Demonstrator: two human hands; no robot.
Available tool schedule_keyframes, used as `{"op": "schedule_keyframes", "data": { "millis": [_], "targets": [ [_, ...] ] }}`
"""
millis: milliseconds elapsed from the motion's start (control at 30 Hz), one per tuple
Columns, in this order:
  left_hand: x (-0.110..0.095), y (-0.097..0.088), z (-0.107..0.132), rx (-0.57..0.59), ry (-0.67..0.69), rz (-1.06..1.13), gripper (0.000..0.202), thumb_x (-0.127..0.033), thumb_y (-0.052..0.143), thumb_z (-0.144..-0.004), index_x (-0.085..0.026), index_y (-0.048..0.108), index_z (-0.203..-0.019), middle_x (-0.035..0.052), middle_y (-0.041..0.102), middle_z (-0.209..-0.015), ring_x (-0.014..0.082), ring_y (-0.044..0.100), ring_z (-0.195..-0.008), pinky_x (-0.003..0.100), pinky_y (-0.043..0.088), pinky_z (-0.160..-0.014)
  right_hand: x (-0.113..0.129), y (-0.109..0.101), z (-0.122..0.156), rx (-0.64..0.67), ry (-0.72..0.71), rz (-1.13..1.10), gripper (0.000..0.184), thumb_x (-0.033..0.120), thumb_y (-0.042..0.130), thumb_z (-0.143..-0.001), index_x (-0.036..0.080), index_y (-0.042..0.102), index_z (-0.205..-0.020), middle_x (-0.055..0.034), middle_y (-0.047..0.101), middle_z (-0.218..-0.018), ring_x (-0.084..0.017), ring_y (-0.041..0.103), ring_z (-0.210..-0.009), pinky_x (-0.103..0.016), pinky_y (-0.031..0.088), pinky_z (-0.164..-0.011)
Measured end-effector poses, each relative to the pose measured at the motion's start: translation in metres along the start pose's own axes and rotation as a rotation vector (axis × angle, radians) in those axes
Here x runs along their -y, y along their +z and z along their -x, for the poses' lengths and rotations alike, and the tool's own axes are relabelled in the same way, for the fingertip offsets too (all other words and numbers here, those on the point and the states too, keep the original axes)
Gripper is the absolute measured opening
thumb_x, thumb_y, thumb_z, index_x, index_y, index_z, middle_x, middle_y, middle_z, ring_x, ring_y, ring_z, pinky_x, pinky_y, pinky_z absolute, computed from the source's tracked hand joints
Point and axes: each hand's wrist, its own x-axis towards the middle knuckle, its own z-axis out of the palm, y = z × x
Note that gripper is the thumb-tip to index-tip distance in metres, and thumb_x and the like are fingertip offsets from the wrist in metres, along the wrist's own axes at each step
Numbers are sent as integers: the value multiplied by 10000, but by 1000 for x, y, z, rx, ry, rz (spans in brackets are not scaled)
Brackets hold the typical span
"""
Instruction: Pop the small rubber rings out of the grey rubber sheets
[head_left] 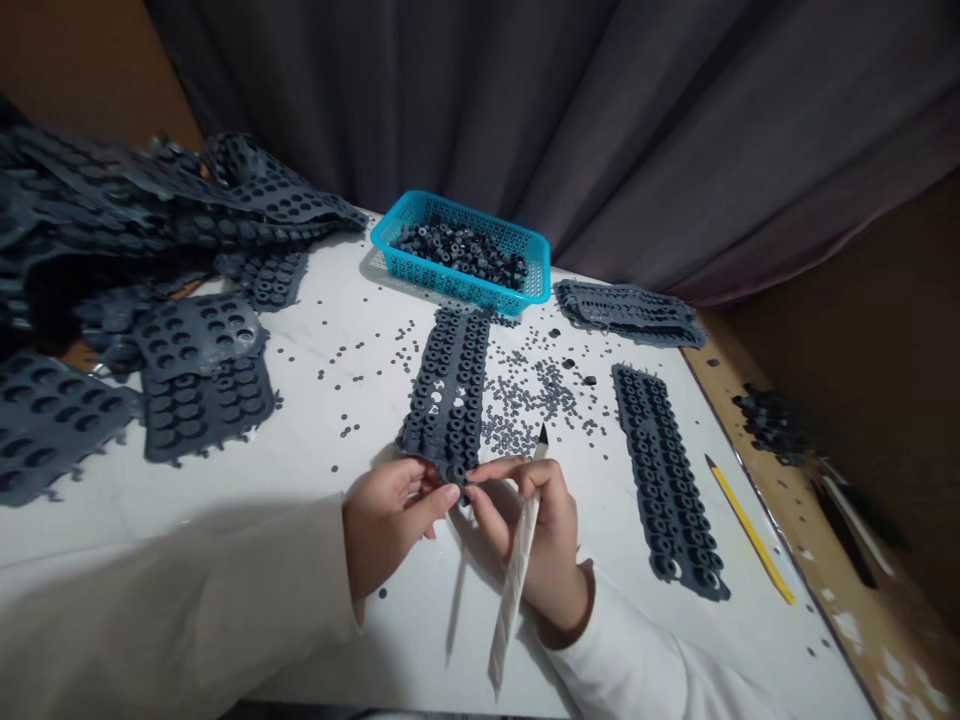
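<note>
Pinching the near end of a dark grey rubber strip [448, 395], the left hand [390, 520] curls thumb against forefinger. The right hand [544, 535], fingers bent, grips a wrapped, white-handled blade [517, 560] and touches the same end. The strip, studded with moulded rings and punched holes, lies on the white table [352, 330] amid small round grey offcuts [525, 400].

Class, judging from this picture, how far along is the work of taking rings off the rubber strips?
Done: the basket holds many loose rings, and emptied sheets pile up on the left. In hand: both hands pinch the near end of a strip; the right hand also holds a blade. Left: a full strip and a stack.
</note>
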Motion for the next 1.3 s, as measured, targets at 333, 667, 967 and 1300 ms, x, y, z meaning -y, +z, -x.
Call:
{"op": "schedule_keyframes", "data": {
  "millis": [333, 667, 967, 1300],
  "targets": [
    [-2, 2, 2, -3, 3, -4, 171, -308, 572, -712, -138, 568, -700, 0, 533, -612, 119, 495, -539, 219, 403, -471, 0, 0, -2, 2, 7, -9, 328, 99, 596, -745, 238, 301, -773, -12, 651, -787, -154, 616, -693, -312, 476, -649],
    [-3, 2, 1, 0, 14, 0, 160, -299, 566, -713, -151, 536, -660, -17, 512, -583, 110, 479, -521, 215, 397, -465, 0, -1, -3, 7, 43, -18, 338, 108, 602, -742, 238, 291, -770, -14, 655, -795, -159, 621, -701, -319, 480, -659],
    [-1, 3, 2, -69, 8, 22, 176, -319, 575, -695, -144, 552, -695, 3, 553, -592, 135, 526, -551, 243, 440, -508, 3, -9, -2, 52, 8, -118, 197, 265, 542, -821, 237, 349, -843, -62, 665, -924, -202, 618, -832, -380, 468, -741],
    [2, 5, 4, -98, -28, -33, 153, -298, 564, -710, -146, 549, -707, 25, 602, -643, 144, 556, -562, 260, 465, -537, 21, -18, 9, 86, 174, -83, 308, 348, 353, -901, 221, 620, -989, -29, 603, -702, -171, 572, -632, -295, 438, -600]
  ]
}}
